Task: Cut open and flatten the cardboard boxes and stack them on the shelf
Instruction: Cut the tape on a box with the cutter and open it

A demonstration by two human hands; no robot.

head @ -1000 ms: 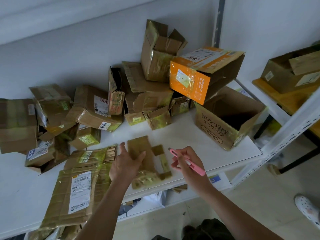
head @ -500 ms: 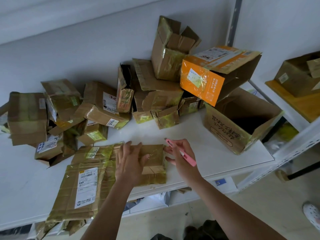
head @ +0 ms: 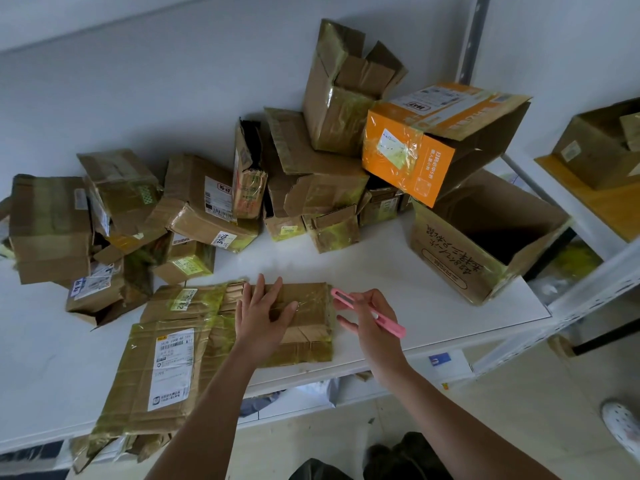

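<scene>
The flattened box (head: 304, 323) lies on the white shelf (head: 398, 289) near its front edge, its left part covered by the left hand (head: 261, 315), which presses down on it with fingers straight and spread. Its left edge overlaps a stack of flattened cardboard (head: 162, 368) that runs off the shelf's front edge at lower left; how many sheets lie in that stack cannot be told, and the print on its white label is too small to read. Just beside the box's right edge the right hand (head: 372, 318) pinches a pink box cutter (head: 369, 313) between thumb and fingers, the other fingers loosely extended; the tool's tip points at the box's upper right corner, and whether a blade is out cannot be made out. Behind, against the wall, a heap of unflattened boxes (head: 207, 206) leans on one another, many partly hidden. An orange box (head: 415, 157) lies tilted on an open brown box (head: 478, 247) whose dark inside shows no contents that can be made out. At the right edge another open box (head: 602, 147) on a wooden surface (head: 609, 206) is cut off. A white shoe (head: 621, 427) shows at lower right.
</scene>
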